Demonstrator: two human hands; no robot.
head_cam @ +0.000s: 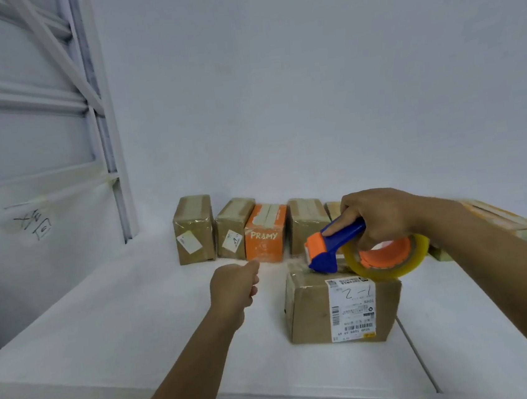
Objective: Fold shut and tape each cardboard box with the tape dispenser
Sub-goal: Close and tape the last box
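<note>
A brown cardboard box [316, 310] sits on a white table [137, 310] directly beneath the right hand [377, 216], which grips the blue handle of a tape dispenser [334, 240]. The dispenser's head meets the box's far top edge, and its tape roll [389, 264] lies just under the palm. The left hand [233, 283], to the left of the box, is curled; whether it pinches tape cannot be told. Beyond both hands, a row of taped boxes [193, 229] lines the wall.

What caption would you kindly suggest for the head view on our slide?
Right hand holds the tape dispenser against a labelled cardboard box on the white table; left hand curled nearby.
</note>
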